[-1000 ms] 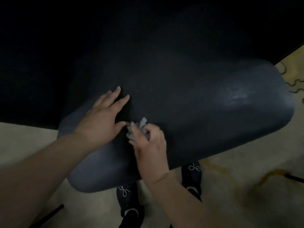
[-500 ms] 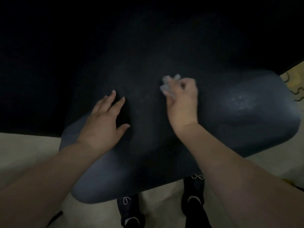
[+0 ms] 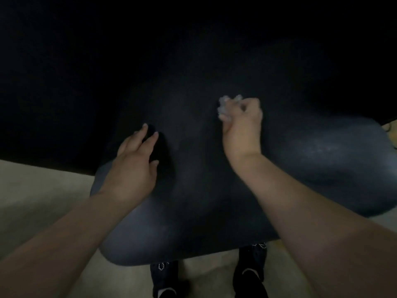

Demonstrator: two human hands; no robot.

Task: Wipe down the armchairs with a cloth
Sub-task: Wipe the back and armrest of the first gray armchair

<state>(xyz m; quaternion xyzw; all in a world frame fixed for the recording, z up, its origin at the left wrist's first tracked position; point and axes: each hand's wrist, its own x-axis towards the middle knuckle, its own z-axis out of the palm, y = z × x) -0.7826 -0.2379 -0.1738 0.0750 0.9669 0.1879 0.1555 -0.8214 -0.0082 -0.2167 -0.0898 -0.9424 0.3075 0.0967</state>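
A black leather armchair (image 3: 322, 160) fills most of the view; its rounded padded top lies just below me. My right hand (image 3: 242, 127) grips a small crumpled grey cloth (image 3: 225, 108) and holds it against the dark leather near the middle. My left hand (image 3: 135, 166) rests flat on the padding to the left, fingers straight and slightly spread. The upper part of the chair is lost in darkness.
Pale beige floor (image 3: 38, 194) shows at the left and below the chair. My two black shoes (image 3: 251, 267) stand on it under the chair's near edge. A strip of patterned floor (image 3: 391, 125) shows at the far right edge.
My right hand has carried the cloth from beside the left hand's thumb up and to the right across the leather. The left hand has stayed on the same spot.
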